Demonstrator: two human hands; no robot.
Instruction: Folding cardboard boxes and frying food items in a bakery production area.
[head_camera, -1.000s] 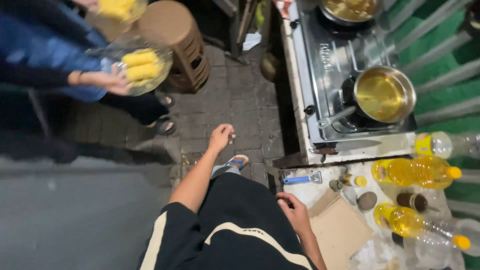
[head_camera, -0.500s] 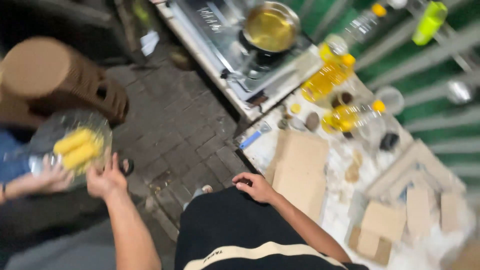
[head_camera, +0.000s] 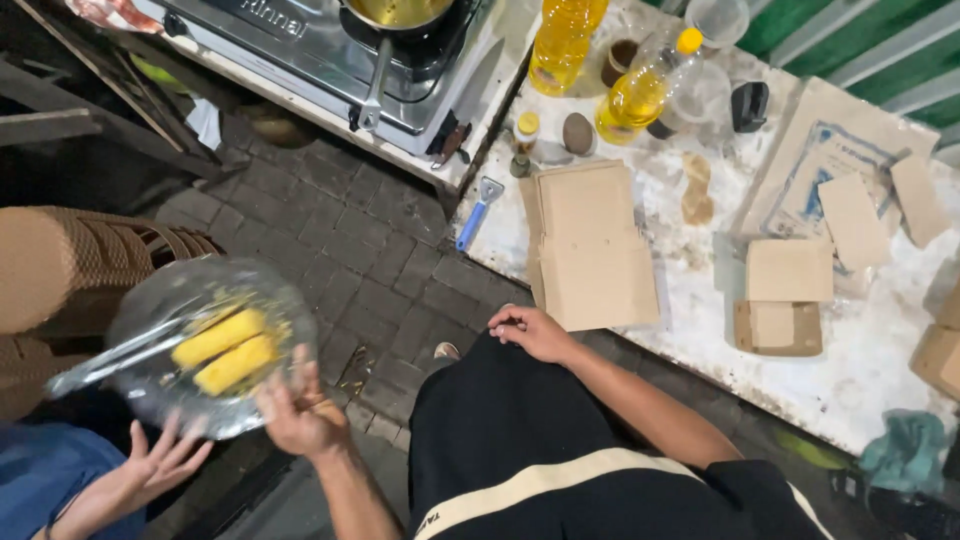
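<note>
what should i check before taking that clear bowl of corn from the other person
1. Left hand on the clear round plastic bowl: ok, fingers touch its near rim.
2. Full grip on the bowl: cannot tell, the image is blurred.
3. Other person's hand supporting the bowl from below: ok, palm is under it.
4. Two yellow corn cobs settled inside: ok, lying side by side with metal tongs.
5. Right hand free: ok, empty, resting at the edge of the white worktable.
6. Landing spot: not ok, flat brown cardboard pieces cover the near table.
</note>
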